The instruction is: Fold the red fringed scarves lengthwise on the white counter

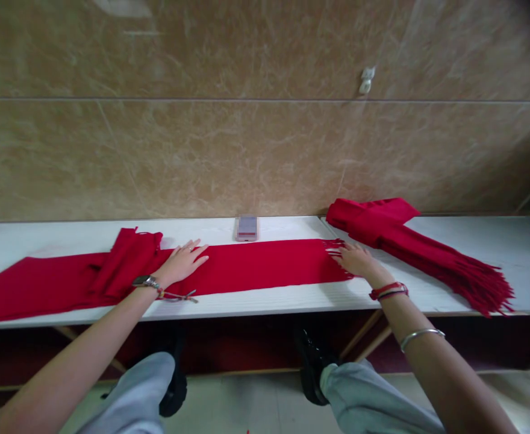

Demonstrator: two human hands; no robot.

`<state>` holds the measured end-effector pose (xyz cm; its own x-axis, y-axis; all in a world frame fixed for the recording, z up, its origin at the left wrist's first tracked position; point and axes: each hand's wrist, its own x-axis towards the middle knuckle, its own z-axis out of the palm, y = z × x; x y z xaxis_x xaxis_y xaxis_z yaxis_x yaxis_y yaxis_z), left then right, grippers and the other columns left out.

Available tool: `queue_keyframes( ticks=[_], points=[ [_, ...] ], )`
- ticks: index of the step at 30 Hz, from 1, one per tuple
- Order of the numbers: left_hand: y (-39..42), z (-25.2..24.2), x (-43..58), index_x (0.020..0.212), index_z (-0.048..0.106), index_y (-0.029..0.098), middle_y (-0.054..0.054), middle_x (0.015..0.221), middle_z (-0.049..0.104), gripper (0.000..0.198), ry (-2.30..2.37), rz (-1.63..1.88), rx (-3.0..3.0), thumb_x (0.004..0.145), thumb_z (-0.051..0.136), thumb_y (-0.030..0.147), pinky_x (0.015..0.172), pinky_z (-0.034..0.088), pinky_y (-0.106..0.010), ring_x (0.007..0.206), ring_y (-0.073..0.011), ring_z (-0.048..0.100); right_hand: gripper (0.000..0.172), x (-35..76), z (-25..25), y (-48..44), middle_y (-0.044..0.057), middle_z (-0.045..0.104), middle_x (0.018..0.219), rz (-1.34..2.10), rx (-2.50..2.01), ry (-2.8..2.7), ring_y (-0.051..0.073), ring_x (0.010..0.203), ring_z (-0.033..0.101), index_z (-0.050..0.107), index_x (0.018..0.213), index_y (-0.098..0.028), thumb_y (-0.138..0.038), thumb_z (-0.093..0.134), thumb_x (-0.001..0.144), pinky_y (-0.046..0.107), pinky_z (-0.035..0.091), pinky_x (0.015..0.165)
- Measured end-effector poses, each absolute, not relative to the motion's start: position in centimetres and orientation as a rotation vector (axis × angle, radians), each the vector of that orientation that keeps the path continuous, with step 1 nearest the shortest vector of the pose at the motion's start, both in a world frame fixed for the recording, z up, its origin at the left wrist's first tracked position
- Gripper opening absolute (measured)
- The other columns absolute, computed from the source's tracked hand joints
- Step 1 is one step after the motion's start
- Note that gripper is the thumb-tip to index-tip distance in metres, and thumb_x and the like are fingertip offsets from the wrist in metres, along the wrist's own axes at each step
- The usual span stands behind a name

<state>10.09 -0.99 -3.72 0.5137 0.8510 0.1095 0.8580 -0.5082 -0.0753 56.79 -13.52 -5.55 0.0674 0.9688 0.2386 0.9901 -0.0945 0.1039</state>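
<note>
A long red scarf (265, 265) lies flat along the white table (292, 298). My left hand (181, 262) rests flat on it near the middle, fingers stretched out, beside a bunched fold of red cloth (127, 262). My right hand (355, 259) lies open on the scarf's fringed right end. Neither hand grips anything.
A second red scarf (409, 241), folded with a long fringe, lies at the right of the table. A phone (246, 228) sits at the table's back edge against the marble wall. My legs and dark shoes show below the table.
</note>
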Motion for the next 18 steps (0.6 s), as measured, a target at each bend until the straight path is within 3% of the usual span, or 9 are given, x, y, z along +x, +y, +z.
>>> queue_keyframes(
  ticks=[2, 4, 7, 10, 12, 14, 16, 18],
  points=[
    [-1.0, -3.1, 7.7, 0.135, 0.037, 0.022, -0.009, 0.145, 0.027, 0.050, -1.580, -0.151, -2.461, 0.091, 0.025, 0.042, 0.104, 0.019, -0.049, 0.133, -0.0273, 0.020, 0.033, 53.1, -4.0, -11.9, 0.021, 0.058, 0.111, -0.417, -2.216, -2.031, 0.033, 0.110, 0.050, 0.061, 0.106, -0.013, -0.029, 0.040, 0.087, 0.051, 0.037, 0.091],
    [-1.2, -2.9, 5.4, 0.134, 0.040, 0.024, -0.010, 0.145, 0.027, 0.049, -1.738, -0.132, -2.285, 0.090, 0.028, 0.044, 0.101, 0.016, -0.058, 0.133, -0.0338, 0.018, 0.037, 47.6, -2.8, -10.2, 0.021, 0.053, 0.121, -0.349, -1.955, -2.183, 0.030, 0.116, 0.045, 0.056, 0.115, -0.011, -0.028, 0.036, 0.089, 0.046, 0.035, 0.095],
    [-1.3, -3.2, 2.4, 0.133, 0.041, 0.027, -0.012, 0.147, 0.020, 0.051, -1.947, -0.115, -2.029, 0.088, 0.032, 0.049, 0.095, 0.011, -0.067, 0.131, -0.0443, 0.010, 0.047, 39.0, -2.6, -8.0, 0.013, 0.038, 0.139, -0.228, -1.571, -2.346, 0.029, 0.129, 0.030, 0.040, 0.132, -0.018, -0.040, 0.035, 0.090, 0.051, 0.028, 0.101],
    [-1.0, -3.5, 0.1, 0.136, 0.035, 0.027, -0.017, 0.147, 0.017, 0.052, -2.106, -0.190, -1.835, 0.088, 0.033, 0.046, 0.087, 0.024, -0.068, 0.127, -0.0496, 0.016, 0.054, 33.6, -4.1, -6.5, 0.011, 0.033, 0.143, -0.109, -1.440, -2.486, 0.029, 0.132, 0.024, 0.034, 0.137, -0.020, -0.047, 0.034, 0.090, 0.052, 0.026, 0.101],
    [-0.6, -3.1, -1.2, 0.139, 0.028, 0.026, -0.021, 0.140, 0.029, 0.052, -2.177, -0.168, -1.843, 0.088, 0.033, 0.036, 0.080, 0.038, -0.059, 0.118, -0.0462, 0.036, 0.053, 32.4, -5.4, -5.9, 0.010, 0.035, 0.142, -0.070, -1.457, -2.540, 0.028, 0.131, 0.025, 0.035, 0.136, -0.022, -0.048, 0.030, 0.091, 0.052, 0.025, 0.102],
    [-0.3, -2.0, -2.3, 0.141, 0.023, 0.026, -0.021, 0.126, 0.044, 0.053, -2.135, -0.112, -1.947, 0.089, 0.029, 0.023, 0.073, 0.046, -0.045, 0.103, -0.0359, 0.053, 0.052, 32.6, -6.6, -5.6, 0.008, 0.034, 0.142, -0.078, -1.471, -2.556, 0.027, 0.131, 0.026, 0.036, 0.136, -0.023, -0.048, 0.026, 0.092, 0.051, 0.025, 0.102],
    [0.1, -0.5, -3.7, 0.140, 0.025, 0.024, -0.018, 0.115, 0.051, 0.054, -2.050, -0.088, -2.008, 0.087, 0.024, 0.012, 0.069, 0.047, -0.037, 0.090, -0.0274, 0.059, 0.052, 33.5, -7.4, -5.5, 0.007, 0.033, 0.143, -0.111, -1.482, -2.552, 0.027, 0.131, 0.027, 0.036, 0.136, -0.023, -0.047, 0.025, 0.092, 0.049, 0.026, 0.102],
    [0.6, 1.1, -5.4, 0.138, 0.029, 0.023, -0.016, 0.111, 0.051, 0.053, -2.019, -0.099, -1.959, 0.088, 0.021, 0.009, 0.066, 0.046, -0.034, 0.084, -0.0246, 0.060, 0.051, 34.6, -7.9, -5.6, 0.007, 0.033, 0.143, -0.142, -1.493, -2.538, 0.026, 0.131, 0.028, 0.036, 0.136, -0.024, -0.047, 0.025, 0.092, 0.049, 0.026, 0.102]
  ],
)
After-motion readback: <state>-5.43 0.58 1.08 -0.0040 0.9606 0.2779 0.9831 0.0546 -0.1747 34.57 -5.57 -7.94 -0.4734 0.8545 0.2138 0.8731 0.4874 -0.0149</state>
